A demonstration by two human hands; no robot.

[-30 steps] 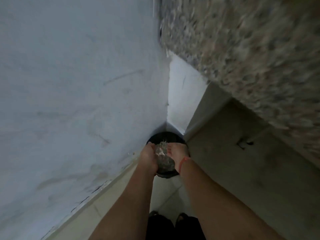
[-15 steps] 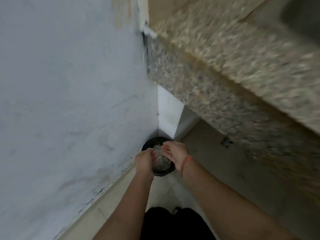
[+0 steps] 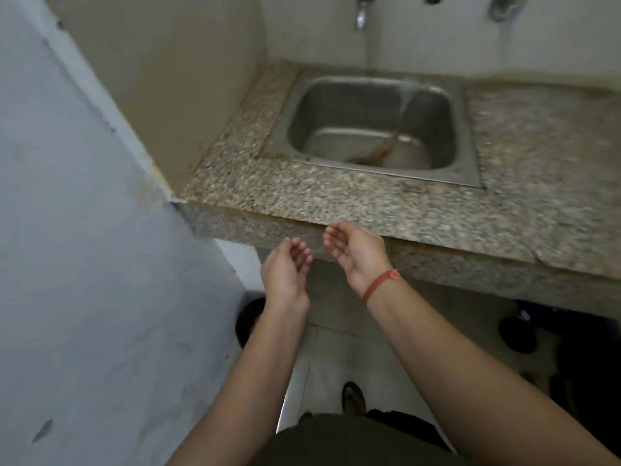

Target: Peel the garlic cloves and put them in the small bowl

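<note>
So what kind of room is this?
Probably a kitchen or a washing-up corner. A steel sink is set in a speckled stone counter, and a tap on the wall above it is running water into the sink.

Brushed steel sink (image 3: 467, 136) set in speckled, polished granite counter (image 3: 336, 200).

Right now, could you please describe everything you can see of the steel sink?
The sink is a dull, brushed-steel rectangular basin with rounded corners and a flat rim, sunk into the speckled granite countertop close to the corner wall. A stream of water from the tap falls into its right side and wets the bottom, where a brownish streak shows near the front. Nothing else can be seen in it.
</note>
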